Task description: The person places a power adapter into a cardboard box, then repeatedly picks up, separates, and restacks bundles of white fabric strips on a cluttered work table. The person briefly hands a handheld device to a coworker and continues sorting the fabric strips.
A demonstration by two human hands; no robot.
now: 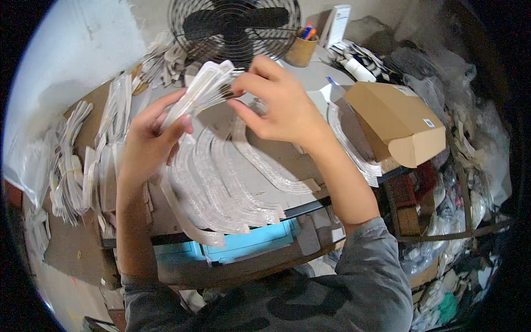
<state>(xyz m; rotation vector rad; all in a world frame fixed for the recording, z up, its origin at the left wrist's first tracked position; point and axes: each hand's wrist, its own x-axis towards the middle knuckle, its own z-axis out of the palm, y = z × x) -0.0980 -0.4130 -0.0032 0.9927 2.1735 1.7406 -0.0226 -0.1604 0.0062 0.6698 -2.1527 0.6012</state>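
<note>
My left hand (152,135) grips a fanned bundle of white strips (207,83) between thumb and fingers, raised above the table. A thin yellowish line, perhaps a band, crosses the bundle near my left thumb. My right hand (279,102) is beside the bundle's right edge, fingers bent and thumb apart from the forefinger. Nothing shows plainly between them; whether they touch the strips I cannot tell. Below my hands, several curved pale strips (221,171) lie in overlapping rows on the grey table (265,196). Another curved strip group (276,174) lies under my right forearm.
A black fan (235,33) stands at the back, beside a pen cup (301,51). At right sits an open cardboard box (395,119). Bundled strips (69,177) hang over the left side. Light-blue boxes (249,243) lie beneath the front edge; plastic bags (442,232) crowd the right.
</note>
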